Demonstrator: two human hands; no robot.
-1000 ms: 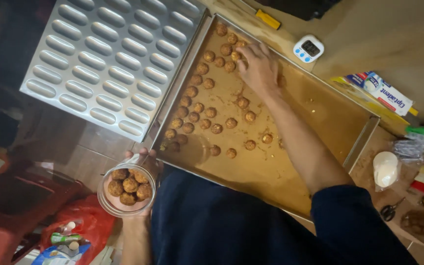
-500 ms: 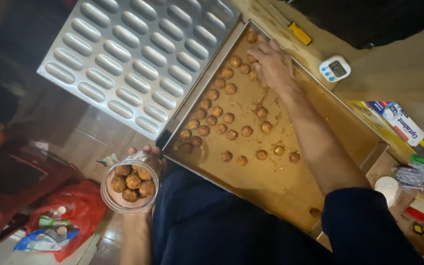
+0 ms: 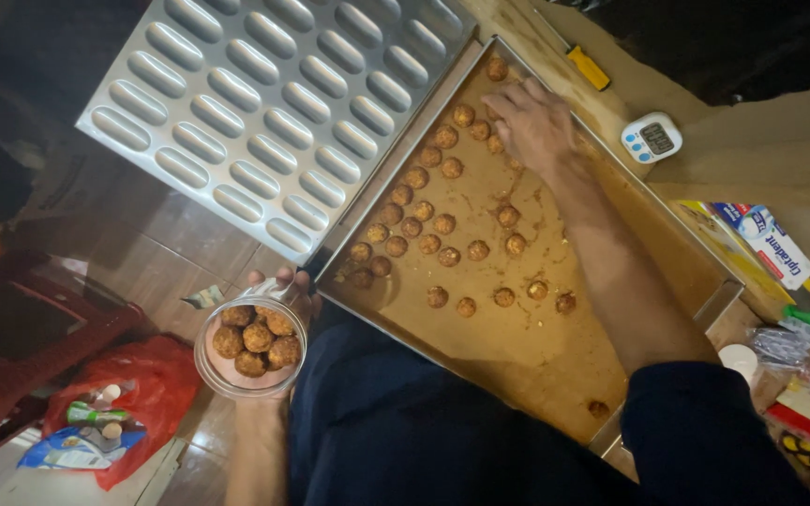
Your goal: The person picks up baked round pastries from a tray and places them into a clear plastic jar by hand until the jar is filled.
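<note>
- The right hand [image 3: 536, 122] is seen at the upper middle of the frame, fingers curled narrow over the cookies [image 3: 466, 115] on the baking tray [image 3: 517, 365]; whether one is pinched cannot be told.
- The clear cup [image 3: 251, 349], partly filled with cookies, is held by the left hand [image 3: 278, 290] at the lower left, well apart from the right hand.
- The rows of cookies lie below and to the left of the right fingers.

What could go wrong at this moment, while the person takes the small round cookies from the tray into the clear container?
1. The clear container is held by the left hand off the tray's edge, above the floor; if it tips, cookies may fall.
2. The right hand reaches to the far cookies; the forearm crosses above nearer ones and might crush them.
3. The baking tray seems to overhang the person's lap, so it might be nudged.
</note>
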